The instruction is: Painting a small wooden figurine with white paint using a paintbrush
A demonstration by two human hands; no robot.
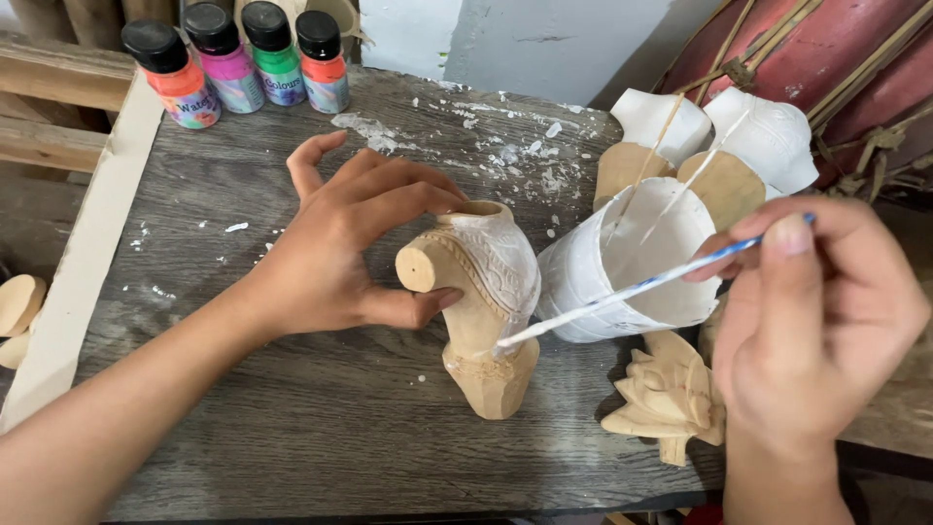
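Note:
A carved wooden torso figure [486, 369] stands on the grey wooden table [292, 428], its upper part coated in white paint. My left hand [340, 253] grips its shoulder and neck from the left, thumb under the round arm stub. My right hand [816, 321] pinches a thin paintbrush [651, 284] with a blue-and-white handle. The brush tip touches the figure's right side near the waist.
A white paint-smeared cup [632, 267] sits just right of the figure. A carved wooden ornament [671, 399] lies below it. Two more white-coated figures [719, 146] stand at back right. Several paint bottles [233, 58] line the back left edge. White flakes dot the table.

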